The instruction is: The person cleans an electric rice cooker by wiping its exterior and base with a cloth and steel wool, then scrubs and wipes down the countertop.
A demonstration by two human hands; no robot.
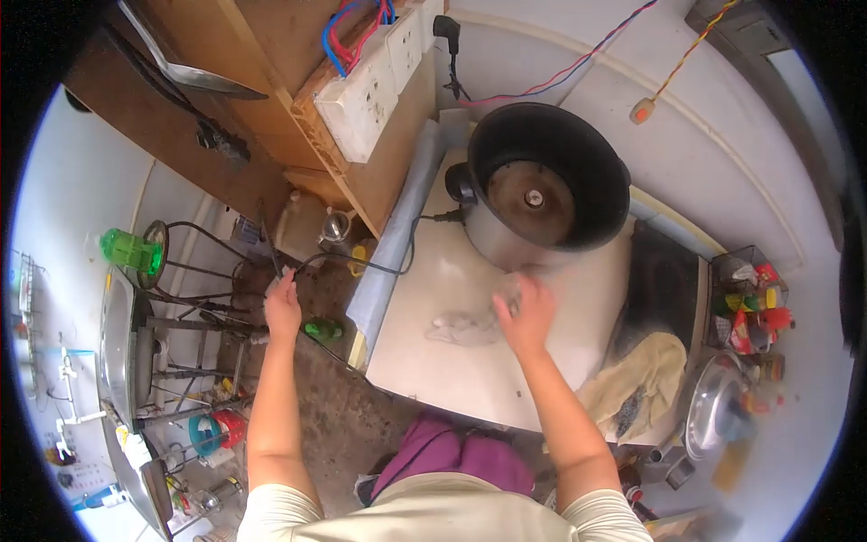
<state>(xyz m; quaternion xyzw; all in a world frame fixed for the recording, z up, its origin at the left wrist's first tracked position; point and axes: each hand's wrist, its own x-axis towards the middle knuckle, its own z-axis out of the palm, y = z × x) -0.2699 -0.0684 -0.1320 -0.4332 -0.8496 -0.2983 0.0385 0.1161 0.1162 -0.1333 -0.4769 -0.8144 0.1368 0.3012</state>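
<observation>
My left hand (283, 303) is closed on a black cord (350, 261), left of the white table (452, 366). The cord runs across to a large round pot-like appliance (533, 194), dark inside with a small metal knob at its centre. My right hand (526, 312) hovers over or rests on the table just in front of the appliance, fingers apart and slightly blurred. A crumpled greyish cloth or plastic piece (462, 328) lies left of my right hand.
A tan cloth (643, 375) lies on the table's right side by a black panel (664, 285). White sockets (357, 108) are mounted on the wooden cabinet (262, 90). On the floor stands a green bottle (323, 330). Farther right are a wire basket (748, 298) and metal lid (716, 406).
</observation>
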